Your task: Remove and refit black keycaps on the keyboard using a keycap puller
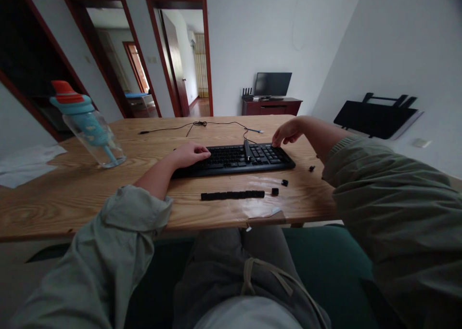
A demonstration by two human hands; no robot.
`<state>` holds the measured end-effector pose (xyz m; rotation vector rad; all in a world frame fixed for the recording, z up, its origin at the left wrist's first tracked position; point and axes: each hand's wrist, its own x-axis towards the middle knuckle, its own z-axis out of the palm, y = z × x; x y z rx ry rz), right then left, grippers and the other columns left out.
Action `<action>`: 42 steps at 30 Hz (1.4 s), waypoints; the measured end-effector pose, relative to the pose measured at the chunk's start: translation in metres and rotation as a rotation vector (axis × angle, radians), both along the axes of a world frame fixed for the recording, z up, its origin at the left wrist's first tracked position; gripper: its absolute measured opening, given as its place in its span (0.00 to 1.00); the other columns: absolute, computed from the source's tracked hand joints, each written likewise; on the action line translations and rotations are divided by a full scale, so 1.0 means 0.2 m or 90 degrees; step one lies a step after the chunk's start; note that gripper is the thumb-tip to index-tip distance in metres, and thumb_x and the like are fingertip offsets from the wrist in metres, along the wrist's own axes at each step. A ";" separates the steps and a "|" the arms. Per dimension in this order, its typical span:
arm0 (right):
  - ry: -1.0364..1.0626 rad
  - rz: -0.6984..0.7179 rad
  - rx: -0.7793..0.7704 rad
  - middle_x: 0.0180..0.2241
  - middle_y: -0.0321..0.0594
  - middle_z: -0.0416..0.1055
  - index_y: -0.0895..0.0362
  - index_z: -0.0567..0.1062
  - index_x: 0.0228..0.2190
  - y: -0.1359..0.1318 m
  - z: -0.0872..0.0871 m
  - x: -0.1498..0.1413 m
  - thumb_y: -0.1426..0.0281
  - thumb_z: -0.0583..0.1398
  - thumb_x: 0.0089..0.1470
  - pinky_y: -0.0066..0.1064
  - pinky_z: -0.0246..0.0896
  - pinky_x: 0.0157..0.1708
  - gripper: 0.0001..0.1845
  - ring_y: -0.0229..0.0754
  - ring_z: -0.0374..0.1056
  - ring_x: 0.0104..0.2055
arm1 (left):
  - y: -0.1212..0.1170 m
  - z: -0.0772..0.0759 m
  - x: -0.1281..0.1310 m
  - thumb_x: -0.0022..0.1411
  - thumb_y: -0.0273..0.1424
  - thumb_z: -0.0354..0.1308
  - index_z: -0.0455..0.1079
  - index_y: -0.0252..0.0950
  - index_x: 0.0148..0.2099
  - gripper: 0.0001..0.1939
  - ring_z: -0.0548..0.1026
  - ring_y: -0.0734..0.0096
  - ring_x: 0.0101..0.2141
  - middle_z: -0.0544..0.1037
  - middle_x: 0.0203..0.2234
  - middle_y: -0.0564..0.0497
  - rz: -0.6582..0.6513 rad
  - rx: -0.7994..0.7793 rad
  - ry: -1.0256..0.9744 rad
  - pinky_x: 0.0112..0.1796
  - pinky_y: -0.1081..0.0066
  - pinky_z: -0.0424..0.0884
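Observation:
A black keyboard [225, 165] lies across the wooden table in front of me. My left hand [189, 154] rests over its left end, fingers curled against it. At the keyboard's upper right corner, my right hand [288, 131] has thumb and forefinger pinched down on the number pad; anything between the fingertips is hidden. A slim black tool [247, 151] lies across the keys left of the number pad. Nearer to me is a straight row of black keycaps [233, 195]. Just right of that row sit a loose keycap [275, 191] and another small black piece [285, 182].
One more small black piece [312, 168] lies right of the keyboard. A black cable [200, 123] runs behind it. At the left stand a clear bottle [96, 131] with a red and blue lid and white paper [29, 163]. The table's front edge [212, 225] is near my lap.

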<state>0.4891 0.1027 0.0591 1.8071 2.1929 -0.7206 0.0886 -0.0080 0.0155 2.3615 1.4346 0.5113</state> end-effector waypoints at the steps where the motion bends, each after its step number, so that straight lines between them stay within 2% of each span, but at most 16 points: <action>1: 0.014 -0.016 -0.040 0.34 0.41 0.76 0.52 0.78 0.32 0.01 -0.01 0.01 0.51 0.76 0.32 0.27 0.61 0.25 0.27 0.41 0.68 0.32 | 0.01 0.00 0.00 0.60 0.52 0.55 0.80 0.37 0.44 0.26 0.78 0.61 0.38 0.84 0.38 0.47 -0.002 -0.003 -0.001 0.40 0.67 0.71; 4: 0.047 -0.021 -0.102 0.35 0.41 0.76 0.52 0.79 0.32 0.06 -0.02 0.03 0.53 0.76 0.33 0.27 0.63 0.28 0.26 0.42 0.68 0.35 | 0.03 0.01 -0.01 0.59 0.53 0.55 0.80 0.38 0.44 0.26 0.78 0.60 0.38 0.84 0.38 0.47 0.013 -0.006 -0.014 0.41 0.66 0.72; 8: 0.024 0.049 -0.108 0.34 0.43 0.76 0.53 0.79 0.32 0.14 -0.02 0.03 0.53 0.75 0.36 0.30 0.66 0.33 0.24 0.44 0.70 0.38 | 0.04 0.04 -0.05 0.58 0.53 0.55 0.80 0.38 0.44 0.26 0.78 0.59 0.39 0.84 0.38 0.48 0.070 0.013 -0.028 0.42 0.65 0.72; 12: 0.023 0.104 -0.150 0.35 0.45 0.76 0.55 0.80 0.32 0.16 -0.01 0.01 0.55 0.75 0.40 0.31 0.67 0.36 0.22 0.45 0.71 0.39 | 0.05 0.06 -0.11 0.56 0.53 0.56 0.80 0.39 0.44 0.27 0.78 0.58 0.40 0.83 0.38 0.48 0.160 0.043 -0.037 0.41 0.65 0.72; 16: 0.014 0.116 -0.159 0.38 0.47 0.77 0.56 0.80 0.33 0.17 -0.01 0.01 0.56 0.74 0.44 0.32 0.68 0.38 0.20 0.48 0.72 0.43 | 0.07 0.05 -0.16 0.54 0.55 0.57 0.81 0.38 0.43 0.28 0.77 0.57 0.40 0.83 0.37 0.47 0.223 0.049 -0.052 0.42 0.64 0.72; 19: 0.054 0.133 -0.203 0.37 0.47 0.77 0.56 0.81 0.34 0.19 -0.03 0.02 0.58 0.74 0.44 0.33 0.69 0.39 0.19 0.49 0.73 0.43 | 0.07 0.04 -0.18 0.53 0.55 0.58 0.81 0.39 0.43 0.27 0.78 0.55 0.41 0.83 0.38 0.46 0.248 0.032 -0.059 0.43 0.62 0.72; 21: 0.087 0.132 -0.226 0.36 0.47 0.77 0.56 0.81 0.34 0.20 -0.04 0.03 0.58 0.75 0.43 0.35 0.69 0.39 0.19 0.49 0.73 0.42 | 0.07 0.03 -0.19 0.54 0.54 0.58 0.81 0.38 0.43 0.27 0.78 0.55 0.42 0.84 0.39 0.45 0.255 0.027 -0.062 0.44 0.60 0.72; 25: 0.087 0.099 -0.196 0.37 0.46 0.77 0.56 0.81 0.34 0.18 -0.05 0.03 0.59 0.75 0.43 0.35 0.70 0.39 0.18 0.49 0.73 0.42 | 0.05 0.03 -0.19 0.56 0.53 0.57 0.80 0.37 0.44 0.27 0.78 0.56 0.41 0.83 0.39 0.44 0.254 0.054 -0.071 0.43 0.61 0.72; 29: 0.049 0.063 -0.185 0.38 0.46 0.78 0.56 0.80 0.32 0.14 -0.02 0.00 0.60 0.74 0.45 0.33 0.70 0.38 0.16 0.48 0.74 0.42 | 0.04 0.04 -0.19 0.59 0.52 0.55 0.80 0.37 0.46 0.27 0.77 0.59 0.37 0.83 0.38 0.45 0.229 0.081 -0.048 0.39 0.63 0.71; 34: 0.022 0.021 -0.198 0.36 0.45 0.78 0.55 0.79 0.31 0.13 0.02 -0.04 0.61 0.76 0.40 0.35 0.71 0.37 0.18 0.49 0.74 0.41 | 0.05 0.05 -0.16 0.58 0.53 0.56 0.81 0.39 0.47 0.27 0.75 0.61 0.33 0.83 0.34 0.47 0.183 0.085 -0.011 0.35 0.66 0.70; 38: 0.033 0.009 -0.217 0.34 0.45 0.78 0.56 0.79 0.29 0.13 0.03 -0.05 0.62 0.77 0.36 0.36 0.70 0.36 0.19 0.49 0.74 0.38 | 0.04 0.05 -0.15 0.58 0.53 0.55 0.81 0.39 0.46 0.27 0.75 0.60 0.34 0.82 0.35 0.46 0.163 0.090 -0.018 0.36 0.66 0.69; 42: 0.019 -0.005 -0.182 0.37 0.47 0.78 0.56 0.79 0.30 0.11 0.03 -0.04 0.60 0.77 0.38 0.34 0.70 0.36 0.20 0.49 0.74 0.41 | 0.04 0.06 -0.16 0.57 0.54 0.54 0.81 0.38 0.45 0.28 0.75 0.59 0.35 0.82 0.34 0.47 0.168 0.099 -0.034 0.36 0.66 0.69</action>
